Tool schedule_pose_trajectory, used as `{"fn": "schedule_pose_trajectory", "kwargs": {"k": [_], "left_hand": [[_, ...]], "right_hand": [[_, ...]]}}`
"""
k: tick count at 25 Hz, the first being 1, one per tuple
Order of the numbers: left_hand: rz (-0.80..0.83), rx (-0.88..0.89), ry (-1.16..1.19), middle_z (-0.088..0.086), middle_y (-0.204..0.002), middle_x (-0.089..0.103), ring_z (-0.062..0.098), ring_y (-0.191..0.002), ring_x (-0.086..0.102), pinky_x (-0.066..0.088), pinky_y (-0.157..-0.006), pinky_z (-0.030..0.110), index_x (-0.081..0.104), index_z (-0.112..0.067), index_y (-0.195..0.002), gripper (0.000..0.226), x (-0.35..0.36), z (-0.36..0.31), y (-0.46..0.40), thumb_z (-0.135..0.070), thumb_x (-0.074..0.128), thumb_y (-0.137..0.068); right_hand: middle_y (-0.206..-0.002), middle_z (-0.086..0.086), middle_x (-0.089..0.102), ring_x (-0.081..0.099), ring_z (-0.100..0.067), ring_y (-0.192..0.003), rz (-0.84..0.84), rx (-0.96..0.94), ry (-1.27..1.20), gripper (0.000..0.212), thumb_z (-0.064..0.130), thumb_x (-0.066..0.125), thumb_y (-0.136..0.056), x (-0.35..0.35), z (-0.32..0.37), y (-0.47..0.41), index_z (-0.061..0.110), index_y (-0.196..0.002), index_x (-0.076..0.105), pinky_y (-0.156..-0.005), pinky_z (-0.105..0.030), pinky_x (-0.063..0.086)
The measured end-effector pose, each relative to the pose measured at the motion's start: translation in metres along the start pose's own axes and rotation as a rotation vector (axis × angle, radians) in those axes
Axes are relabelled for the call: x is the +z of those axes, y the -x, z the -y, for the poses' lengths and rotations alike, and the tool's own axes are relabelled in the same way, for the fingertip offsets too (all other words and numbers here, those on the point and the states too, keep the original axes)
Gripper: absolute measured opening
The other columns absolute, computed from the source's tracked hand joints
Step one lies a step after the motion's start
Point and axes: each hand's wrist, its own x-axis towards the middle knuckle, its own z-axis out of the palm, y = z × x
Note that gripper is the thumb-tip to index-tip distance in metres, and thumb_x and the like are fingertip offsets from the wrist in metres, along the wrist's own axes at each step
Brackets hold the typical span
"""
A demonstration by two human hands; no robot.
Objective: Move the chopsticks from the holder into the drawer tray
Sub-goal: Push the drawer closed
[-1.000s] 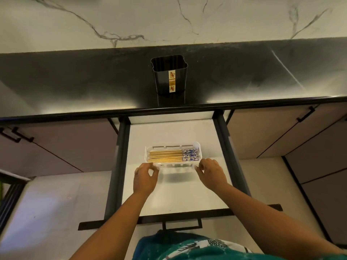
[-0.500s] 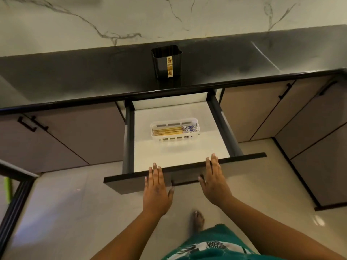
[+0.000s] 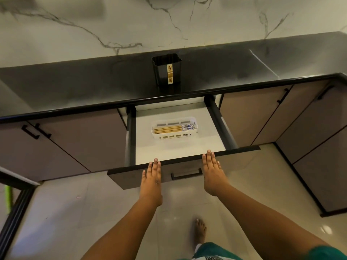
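The left hand (image 3: 152,178) and right hand (image 3: 213,172) are pressed flat, fingers extended and holding nothing, against the brown drawer front (image 3: 180,167), with the wooden chopsticks (image 3: 172,128) laid in the white slotted tray (image 3: 174,136) at 12 o'clock.

I'm in a home kitchen: glossy black stone tabletop (image 3: 93,85), white veined marble backsplash (image 3: 131,21), taupe handled cabinet doors (image 3: 75,139).

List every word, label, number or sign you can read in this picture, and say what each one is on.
Nothing here can be read.
Narrow cream and orange sticker on the front of the black ribbed plastic holder: small pictures and perhaps lettering, too blurred to read.
Blue and white patterned ends of the wooden chopsticks in the white slotted plastic tray: a pattern only, no legible text.
White print on the green garment: cut off and illegible.
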Motion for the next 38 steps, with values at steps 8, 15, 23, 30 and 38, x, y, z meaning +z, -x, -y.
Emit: {"fn": "schedule_pose_trajectory", "kwargs": {"k": [8, 15, 23, 30, 38], "left_hand": [[-0.017, -0.04, 0.141, 0.008, -0.15, -0.037, 0.03, -0.141, -0.026, 0.003, -0.117, 0.044, -0.03, -0.01, -0.142, 0.124, -0.024, 0.016, -0.111, -0.058, 0.063, -0.075], [-0.039, -0.056, 0.462, 0.008, -0.148, -0.041, 0.025, -0.136, -0.034, -0.002, -0.116, 0.045, -0.03, -0.01, -0.141, 0.124, -0.054, 0.043, -0.217, -0.065, 0.06, -0.076], [0.06, -0.484, 1.722, 0.007, -0.16, 0.012, 0.027, -0.144, 0.017, 0.021, -0.114, 0.04, 0.003, -0.017, -0.151, 0.085, -0.089, 0.049, -0.324, -0.008, 0.06, -0.089], [0.131, -0.582, 1.413, 0.014, -0.128, 0.049, 0.027, -0.104, 0.049, 0.042, -0.087, 0.033, 0.029, -0.004, -0.142, 0.058, -0.085, 0.055, -0.368, 0.008, 0.044, -0.088], [0.173, -0.468, 1.285, 0.016, -0.151, 0.03, 0.029, -0.113, 0.052, 0.041, -0.094, 0.037, 0.007, -0.021, -0.152, 0.077, -0.092, 0.071, -0.361, -0.009, 0.052, -0.091]], "right_hand": [[-0.145, -0.007, -0.048, -0.039, -0.026, -0.135, 0.071, -0.019, -0.08, 0.1, 0.003, 0.042, -0.08, -0.029, -0.001, -0.112, 0.014, -0.136, -0.04, -0.116, -0.046, -0.007], [-0.156, -0.013, -0.028, -0.025, -0.027, -0.143, 0.027, -0.048, -0.463, 0.088, -0.001, 0.049, -0.088, -0.083, -0.011, -0.218, 0.005, -0.149, -0.013, -0.12, -0.04, 0.001], [-0.156, -0.017, 0.023, 0.027, -0.035, -0.141, 0.08, 0.575, -1.08, 0.06, -0.004, 0.03, -0.098, -0.106, -0.001, -0.337, 0.015, -0.153, 0.013, -0.113, -0.045, 0.025], [-0.133, -0.027, 0.049, 0.049, -0.028, -0.092, 0.109, 0.781, -1.297, 0.045, -0.004, 0.039, -0.092, -0.095, 0.017, -0.385, -0.005, -0.137, 0.039, -0.096, -0.045, 0.043], [-0.116, -0.019, 0.056, 0.052, -0.034, -0.111, 0.116, 0.849, -1.369, 0.043, 0.003, 0.042, -0.095, -0.101, 0.015, -0.381, -0.001, -0.138, 0.039, -0.104, -0.042, 0.036]]}}
